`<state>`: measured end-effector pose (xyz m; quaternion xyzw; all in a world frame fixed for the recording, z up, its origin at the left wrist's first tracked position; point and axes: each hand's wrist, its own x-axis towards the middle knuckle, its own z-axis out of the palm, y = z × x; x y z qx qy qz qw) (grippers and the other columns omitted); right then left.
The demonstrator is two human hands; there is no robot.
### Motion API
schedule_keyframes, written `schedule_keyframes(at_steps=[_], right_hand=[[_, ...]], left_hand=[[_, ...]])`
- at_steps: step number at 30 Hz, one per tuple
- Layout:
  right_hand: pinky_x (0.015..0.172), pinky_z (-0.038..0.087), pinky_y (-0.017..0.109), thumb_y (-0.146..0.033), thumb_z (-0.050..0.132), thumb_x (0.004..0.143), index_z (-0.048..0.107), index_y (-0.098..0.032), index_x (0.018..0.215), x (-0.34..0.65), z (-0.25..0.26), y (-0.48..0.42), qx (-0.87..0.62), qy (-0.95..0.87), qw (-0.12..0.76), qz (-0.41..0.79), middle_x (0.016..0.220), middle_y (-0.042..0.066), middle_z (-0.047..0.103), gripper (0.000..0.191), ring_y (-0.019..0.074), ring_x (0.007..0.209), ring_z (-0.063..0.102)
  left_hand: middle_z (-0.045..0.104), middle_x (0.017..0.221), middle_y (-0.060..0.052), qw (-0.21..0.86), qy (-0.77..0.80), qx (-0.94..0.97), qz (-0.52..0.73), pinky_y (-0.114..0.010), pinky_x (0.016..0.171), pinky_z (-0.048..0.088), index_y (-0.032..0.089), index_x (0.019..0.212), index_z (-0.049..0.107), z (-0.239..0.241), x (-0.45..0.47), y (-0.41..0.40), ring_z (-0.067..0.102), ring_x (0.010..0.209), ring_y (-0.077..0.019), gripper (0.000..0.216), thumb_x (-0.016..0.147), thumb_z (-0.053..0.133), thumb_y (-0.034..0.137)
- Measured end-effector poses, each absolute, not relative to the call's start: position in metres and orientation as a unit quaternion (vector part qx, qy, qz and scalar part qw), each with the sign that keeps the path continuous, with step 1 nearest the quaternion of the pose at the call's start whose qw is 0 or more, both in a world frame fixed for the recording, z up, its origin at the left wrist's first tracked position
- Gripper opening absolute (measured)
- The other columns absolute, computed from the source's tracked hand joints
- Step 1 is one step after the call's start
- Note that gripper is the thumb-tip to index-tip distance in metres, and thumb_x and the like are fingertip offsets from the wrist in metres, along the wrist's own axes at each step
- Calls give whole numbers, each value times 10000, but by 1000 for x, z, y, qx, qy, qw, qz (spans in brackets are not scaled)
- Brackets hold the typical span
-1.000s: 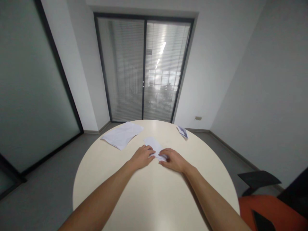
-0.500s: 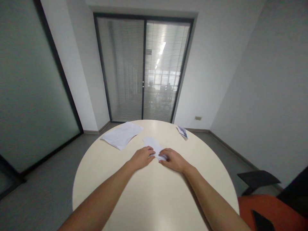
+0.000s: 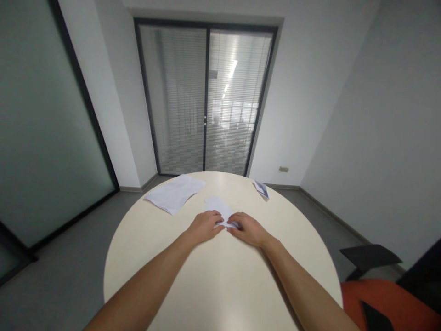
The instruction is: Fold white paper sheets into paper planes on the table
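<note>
Paper (image 3: 219, 205) partly between left fingers (image 3: 215, 213) and right fingers (image 3: 236, 214)

No text, label, brand, number or sign can be read. The small white paper (image 3: 217, 204) in the middle and the large white sheet (image 3: 175, 193) show no legible writing. The folded paper (image 3: 261, 189) on the right bears a dark patch, too small to tell whether it is print. The wall plate (image 3: 283, 169) shows no readable marking.
</note>
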<state>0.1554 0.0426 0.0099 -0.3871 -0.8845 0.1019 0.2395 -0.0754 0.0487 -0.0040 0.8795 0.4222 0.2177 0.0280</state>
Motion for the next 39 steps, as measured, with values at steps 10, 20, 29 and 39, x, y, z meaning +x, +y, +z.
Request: schedule_keyframes(at_steps=[10, 20, 29, 39], right_hand=[[919, 476, 349, -369, 612, 908, 706, -203, 1064, 153, 13, 40, -378, -885, 247, 111, 1060, 76, 720, 247, 234, 1002, 638], [857, 472, 328, -290, 531, 935, 684, -194, 1003, 155, 9, 44, -408, -872, 240, 123, 995, 70, 715, 193, 215, 934, 629], [861, 463, 329, -267, 552, 926, 697, -179, 950, 154, 11, 45, -409, -870, 247, 122, 945, 80, 698, 172, 216, 914, 611], [884, 469, 351, -248, 563, 922, 702, -181, 991, 157, 7, 49, -396, -874, 252, 123, 981, 83, 704, 169, 227, 941, 615]], left_hand=[[705, 1117, -38, 28, 456, 862, 217, -314, 872, 492, 232, 1066, 707, -4, -63, 45, 642, 1040, -218, 245, 949, 579, 405], [698, 1066, -47, 17, 476, 853, 216, -315, 844, 488, 220, 1028, 703, -3, -60, 43, 635, 1014, -220, 251, 956, 560, 413], [693, 1071, -51, 31, 483, 851, 203, -314, 858, 487, 217, 1030, 702, 0, -60, 43, 629, 1027, -220, 246, 963, 546, 396], [692, 1089, -50, 41, 475, 851, 219, -320, 881, 488, 219, 1043, 698, -3, -62, 45, 624, 1036, -224, 215, 946, 578, 369]])
